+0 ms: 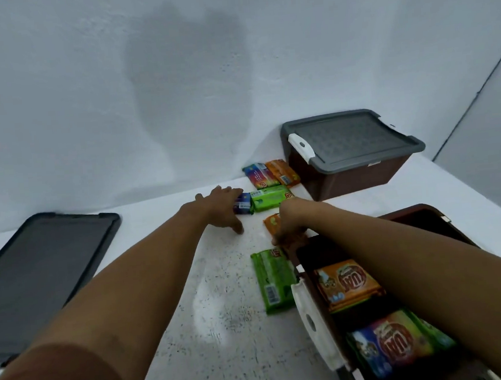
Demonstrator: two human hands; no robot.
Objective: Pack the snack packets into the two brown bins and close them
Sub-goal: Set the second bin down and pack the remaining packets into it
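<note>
**One bin lidded, one open, packets loose on worktop**

Far brown bin (pixel 356 181) is covered by a grey lid (pixel 356 135). Near brown bin (pixel 410 211) is open, with orange and green packets seen inside. Bright foil packets are scattered on the worktop (pixel 193 314) between the bins. Left grip (pixel 224 210) is spread, fingers laid on the blue packet (pixel 244 206). Right grip (pixel 288 233) is curled round the orange packet (pixel 271 222), just beside the open bin.

Stretches the left forearm (pixel 148 273) and the right forearm (pixel 382 248) forward, both bare. Lays the left grip (pixel 222 207) palm down, fingers straight and spread, thumb held apart. Bends the right wrist downward and curls the right grip (pixel 290 231) under, hiding any hold beneath the knuckles.
</note>
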